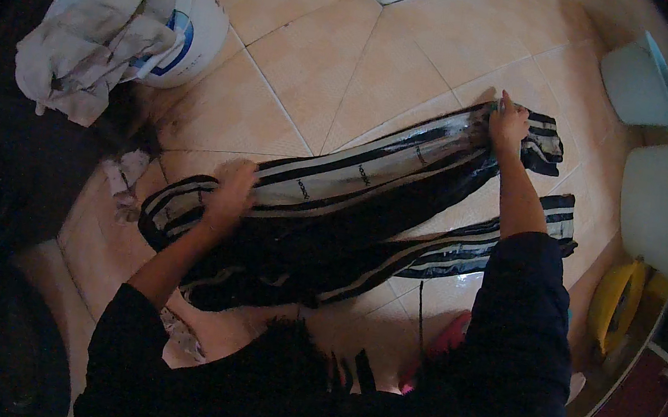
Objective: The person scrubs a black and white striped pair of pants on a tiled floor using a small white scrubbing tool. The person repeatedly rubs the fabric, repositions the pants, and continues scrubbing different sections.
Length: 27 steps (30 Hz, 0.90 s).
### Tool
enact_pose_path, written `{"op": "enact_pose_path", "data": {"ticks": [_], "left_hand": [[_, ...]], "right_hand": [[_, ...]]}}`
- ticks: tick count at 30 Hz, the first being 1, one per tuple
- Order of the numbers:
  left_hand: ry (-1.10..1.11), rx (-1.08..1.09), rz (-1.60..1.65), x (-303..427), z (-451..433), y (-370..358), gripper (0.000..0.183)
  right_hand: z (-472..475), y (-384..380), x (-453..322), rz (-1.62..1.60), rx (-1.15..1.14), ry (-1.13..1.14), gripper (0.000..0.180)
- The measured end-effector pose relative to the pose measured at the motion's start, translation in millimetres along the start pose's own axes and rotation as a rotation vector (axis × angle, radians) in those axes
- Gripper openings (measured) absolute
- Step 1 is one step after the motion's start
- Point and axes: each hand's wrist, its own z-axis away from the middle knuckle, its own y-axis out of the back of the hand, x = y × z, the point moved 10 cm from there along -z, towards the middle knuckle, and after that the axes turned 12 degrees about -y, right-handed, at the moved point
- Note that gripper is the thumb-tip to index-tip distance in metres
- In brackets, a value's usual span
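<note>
Wet black trousers (299, 238) with pale side stripes bearing writing are spread on the tiled floor before me. The legs reach to the right, one above the other in the view. My right hand (509, 126) grips the farther leg just short of its cuff. Over the upper left part of the trousers is my left hand (230, 193), blurred, at the striped edge; whether its fingers hold the fabric is unclear. The nearer leg (459, 250) passes partly behind my right sleeve, and its cuff (558, 218) shows beyond.
A white bucket (208, 40) with a crumpled pale cloth (93, 45) over it stands at upper left. Along the right are a pale blue basin (642, 83), a whitish container (666, 197) and a yellow object (613, 308). Another cloth (127, 176) lies left of the trousers.
</note>
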Motion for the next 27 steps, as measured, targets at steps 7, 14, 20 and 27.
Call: {"op": "enact_pose_path", "data": {"ticks": [7, 14, 20, 27], "left_hand": [[0.042, -0.178, -0.124, 34.4, 10.4, 4.5, 0.08], [0.102, -0.264, -0.175, 32.7, 22.3, -10.2, 0.086], [0.195, -0.215, -0.123, 19.7, 43.0, 2.1, 0.086], [0.22, -0.142, -0.147, 16.8, 46.1, -0.4, 0.088]], "right_hand": [[86.9, 37.3, -42.8, 0.242, 0.235, 0.132, 0.054], [303.4, 27.5, -237.4, -0.213, -0.233, 0.687, 0.034], [195.3, 48.9, -176.1, -0.308, -0.409, 0.564, 0.027], [282.1, 38.4, -222.8, -0.304, -0.375, 0.689, 0.023]]}}
